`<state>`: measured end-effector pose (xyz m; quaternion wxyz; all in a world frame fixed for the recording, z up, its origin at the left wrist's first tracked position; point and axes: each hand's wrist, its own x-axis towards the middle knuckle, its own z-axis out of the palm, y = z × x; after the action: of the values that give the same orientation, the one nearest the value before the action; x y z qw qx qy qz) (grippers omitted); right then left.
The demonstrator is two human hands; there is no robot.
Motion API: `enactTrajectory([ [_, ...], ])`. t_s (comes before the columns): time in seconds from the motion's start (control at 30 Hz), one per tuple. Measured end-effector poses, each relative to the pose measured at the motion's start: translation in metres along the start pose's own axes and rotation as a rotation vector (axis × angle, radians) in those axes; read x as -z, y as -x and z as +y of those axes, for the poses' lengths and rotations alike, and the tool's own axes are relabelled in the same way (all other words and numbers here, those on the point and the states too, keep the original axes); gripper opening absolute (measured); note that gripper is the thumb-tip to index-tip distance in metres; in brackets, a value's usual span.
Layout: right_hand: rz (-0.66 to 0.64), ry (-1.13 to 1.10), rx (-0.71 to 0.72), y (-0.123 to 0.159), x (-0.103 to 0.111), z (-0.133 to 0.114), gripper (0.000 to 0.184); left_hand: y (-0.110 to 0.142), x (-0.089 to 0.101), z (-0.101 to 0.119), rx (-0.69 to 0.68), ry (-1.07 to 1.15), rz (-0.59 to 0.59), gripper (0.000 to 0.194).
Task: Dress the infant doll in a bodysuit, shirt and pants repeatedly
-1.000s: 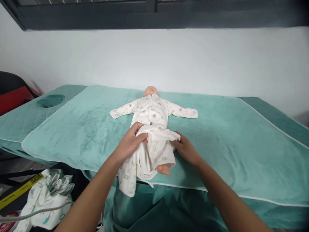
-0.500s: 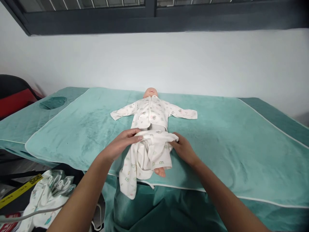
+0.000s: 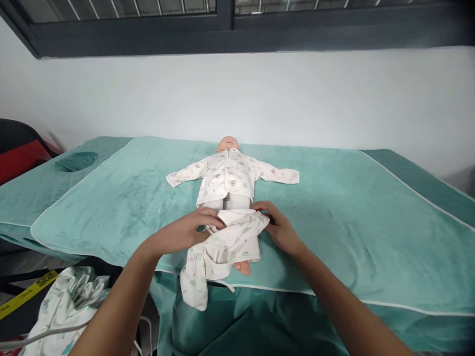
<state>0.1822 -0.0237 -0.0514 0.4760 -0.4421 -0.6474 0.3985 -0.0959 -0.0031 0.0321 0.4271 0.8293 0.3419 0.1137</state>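
A baby doll (image 3: 228, 144) lies on its back on the green bed cover, wearing a white printed jacket (image 3: 230, 175) with both sleeves spread sideways. Its pale upper legs (image 3: 237, 200) show below the jacket's hem. White printed baby pants (image 3: 237, 237) are bunched around the lower legs, and one bare foot (image 3: 243, 267) sticks out of a leg opening. The other pant leg hangs limp over the bed's front edge. My left hand (image 3: 196, 227) is closed on the waistband's left side, fingertips partly hidden in the cloth. My right hand (image 3: 276, 225) pinches the waistband's right side.
The green bed cover (image 3: 352, 212) spreads widely to both sides, with a face hole (image 3: 76, 161) at the left end. Crumpled printed cloth (image 3: 63, 306) and a cable (image 3: 55, 332) lie low at the left. A white wall (image 3: 260, 99) stands behind the bed.
The waistband has moved down the doll's legs toward me, baring the pale upper legs. Both hands have stayed at the waistband; the left has shifted its grip.
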Motion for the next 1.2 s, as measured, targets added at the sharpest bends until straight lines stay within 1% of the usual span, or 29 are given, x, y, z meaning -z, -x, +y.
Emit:
enactTrajectory([
  [0.07,0.052,-0.062,0.000,0.001,-0.002,-0.009,0.028,0.001,-0.002,0.002,0.010,-0.093,0.008,0.026],
  [0.1,0.067,-0.066,0.020,0.001,-0.003,-0.016,0.027,0.001,-0.003,0.003,0.004,-0.114,0.035,0.022],
  [0.17,0.025,-0.019,0.069,-0.001,-0.008,-0.037,0.023,0.000,-0.006,0.004,-0.001,-0.053,0.146,0.016],
  [0.2,-0.020,0.018,0.084,-0.004,-0.012,-0.049,0.023,-0.001,-0.007,0.006,0.013,0.041,0.226,0.013],
  [0.27,-0.129,0.097,0.068,-0.011,-0.019,-0.073,0.024,-0.005,-0.011,0.010,0.052,0.317,0.407,0.008],
  [0.33,-0.226,0.161,0.003,-0.021,-0.027,-0.090,0.030,-0.011,-0.015,0.017,0.067,0.586,0.564,0.012],
  [0.37,-0.265,0.163,-0.036,-0.027,-0.030,-0.094,0.033,-0.014,-0.018,0.020,0.064,0.683,0.621,0.016],
  [0.43,-0.305,0.072,-0.116,-0.040,-0.034,-0.094,0.035,-0.021,-0.022,0.024,0.068,0.794,0.697,0.020],
  [0.47,-0.292,-0.028,-0.155,-0.045,-0.035,-0.091,0.034,-0.024,-0.025,0.024,0.077,0.821,0.722,0.021],
  [0.57,-0.195,-0.427,-0.260,-0.059,-0.038,-0.073,0.028,-0.032,-0.031,0.017,0.106,0.865,0.759,0.021],
  [0.63,-0.180,-0.636,-0.296,-0.065,-0.041,-0.062,0.023,-0.035,-0.033,0.008,0.120,0.883,0.759,0.023],
  [0.7,-0.218,-0.706,-0.307,-0.067,-0.045,-0.056,0.020,-0.037,-0.034,-0.001,0.124,0.925,0.788,0.025],
  [0.77,-0.288,-0.663,-0.317,-0.067,-0.047,-0.056,0.020,-0.040,-0.033,-0.006,0.102,1.006,0.841,0.027],
  [0.8,-0.349,-0.607,-0.323,-0.066,-0.047,-0.058,0.020,-0.041,-0.033,-0.006,0.091,1.048,0.861,0.028],
  [0.87,-0.517,-0.447,-0.329,-0.065,-0.045,-0.063,0.021,-0.042,-0.031,-0.004,0.106,1.087,0.874,0.029],
  [0.9,-0.597,-0.358,-0.327,-0.065,-0.044,-0.066,0.023,-0.042,-0.030,-0.002,0.136,1.079,0.871,0.030],
  [0.93,-0.659,-0.281,-0.324,-0.065,-0.043,-0.068,0.025,-0.040,-0.029,0.000,0.176,1.057,0.865,0.031],
  [0.97,-0.683,-0.232,-0.323,-0.065,-0.042,-0.070,0.026,-0.038,-0.028,0.000,0.218,1.029,0.854,0.032],
  [1.0,-0.664,-0.219,-0.330,-0.066,-0.043,-0.070,0.026,-0.035,-0.027,-0.001,0.253,1.003,0.834,0.032],
  [1.07,-0.528,-0.300,-0.366,-0.067,-0.045,-0.069,0.027,-0.027,-0.027,-0.007,0.273,0.981,0.743,0.035],
  [1.13,-0.374,-0.439,-0.416,-0.068,-0.050,-0.065,0.028,-0.018,-0.027,-0.016,0.255,0.988,0.569,0.039],
  [1.17,-0.319,-0.501,-0.435,-0.069,-0.053,-0.064,0.029,-0.015,-0.028,-0.020,0.246,0.996,0.477,0.040],
  [1.2,-0.289,-0.553,-0.442,-0.069,-0.056,-0.062,0.030,-0.013,-0.029,-0.023,0.238,1.010,0.414,0.042],
])
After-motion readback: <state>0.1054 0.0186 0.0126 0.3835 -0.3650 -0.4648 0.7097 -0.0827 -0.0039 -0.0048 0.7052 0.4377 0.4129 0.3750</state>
